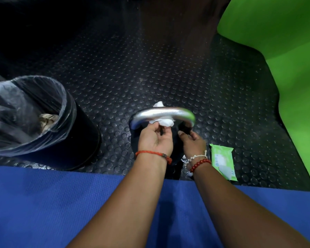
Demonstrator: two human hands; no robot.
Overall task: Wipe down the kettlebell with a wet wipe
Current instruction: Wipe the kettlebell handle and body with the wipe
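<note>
item: kettlebell (162,113), standing upright on the studded rubber floor (150,68), just beyond the edge of a blue mat (43,203). dark body, mostly hidden under the hands; polished metal handle arching on top, its long axis running left to right across the view.

handling: looks heavy and rigid, unlikely to shift under wiping; the handle looks slick, more so when damp. best held by the handle or steadied at the body.

item: wet wipe (164,121), white, soft and crumpled, looped around the handle's middle, one end showing behind the bar.

left hand (155,138): fingers pinched on the wipe just beneath the handle.

right hand (192,142): resting at the body near the handle's right root; whether its fingers grip anything cannot be told.

nearby: green wipes pack (223,161) flat on the floor to the right; lined bin (34,119) to the left.
</note>
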